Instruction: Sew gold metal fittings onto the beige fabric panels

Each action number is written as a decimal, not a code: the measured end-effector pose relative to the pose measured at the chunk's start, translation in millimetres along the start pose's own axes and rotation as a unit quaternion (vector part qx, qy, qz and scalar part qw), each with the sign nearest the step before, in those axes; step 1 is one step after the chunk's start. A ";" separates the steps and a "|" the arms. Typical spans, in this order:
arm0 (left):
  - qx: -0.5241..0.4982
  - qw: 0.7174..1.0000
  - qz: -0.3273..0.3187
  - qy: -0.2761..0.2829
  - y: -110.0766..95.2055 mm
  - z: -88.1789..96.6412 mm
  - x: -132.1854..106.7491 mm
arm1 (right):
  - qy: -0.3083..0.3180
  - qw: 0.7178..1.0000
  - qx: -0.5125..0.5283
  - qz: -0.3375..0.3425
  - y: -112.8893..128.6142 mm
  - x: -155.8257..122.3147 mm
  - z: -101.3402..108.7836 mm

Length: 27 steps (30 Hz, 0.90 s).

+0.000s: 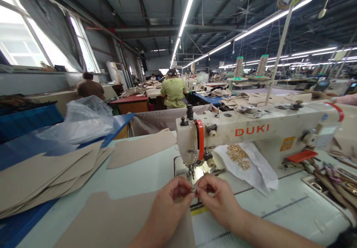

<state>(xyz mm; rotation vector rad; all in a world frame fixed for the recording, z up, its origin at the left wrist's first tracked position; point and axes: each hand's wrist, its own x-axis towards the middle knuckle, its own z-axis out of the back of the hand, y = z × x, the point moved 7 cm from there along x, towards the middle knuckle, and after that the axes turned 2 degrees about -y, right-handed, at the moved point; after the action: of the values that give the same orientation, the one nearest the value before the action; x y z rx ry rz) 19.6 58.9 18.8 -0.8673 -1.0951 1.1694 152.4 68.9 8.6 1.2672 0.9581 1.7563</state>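
My left hand [170, 199] and my right hand [219, 199] meet in front of the needle of a white sewing machine [259, 131] marked DUKI. Both pinch a small metal piece [194, 188] between thumb and fingertips; it is too small to name. A beige cut fabric panel [111, 220] lies on the table under my left wrist. On a white sheet [258, 170] under the machine arm sits a heap of small gold metal fittings [238, 155].
A stack of beige panels [41, 177] lies at the left over a blue bin, with a clear plastic bag [83, 121] behind. Another beige panel [142, 147] lies farther back. Tools and straps [331, 183] lie at the right. Two people sit with their backs turned, in green [173, 92] and in brown [89, 87].
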 end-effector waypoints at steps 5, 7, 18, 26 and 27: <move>0.066 0.997 -0.031 -0.019 -13.1 1.8 -4.0 | 0.011 1.000 -0.002 0.011 3.4 -2.5 -0.4; 0.096 0.994 -0.052 -0.031 -19.3 3.7 -6.2 | 0.014 1.000 0.011 0.003 3.1 -2.7 -0.4; 0.090 0.994 -0.059 -0.019 -12.2 4.8 -6.7 | 0.072 0.984 0.140 -0.087 -4.9 -2.0 -4.7; 0.138 0.988 -0.051 0.045 -14.2 0.4 -7.0 | 0.068 0.979 0.161 -0.108 -8.8 -1.7 -5.6; 0.151 0.986 -0.060 0.038 -16.8 1.2 -7.5 | 0.065 0.981 0.152 -0.106 -9.2 -1.7 -5.3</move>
<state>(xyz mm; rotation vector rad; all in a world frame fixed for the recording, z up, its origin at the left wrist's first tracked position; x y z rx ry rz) 22.6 48.1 33.4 -0.5970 -0.8666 1.1550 149.1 70.6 -1.4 1.1919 1.4267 1.5822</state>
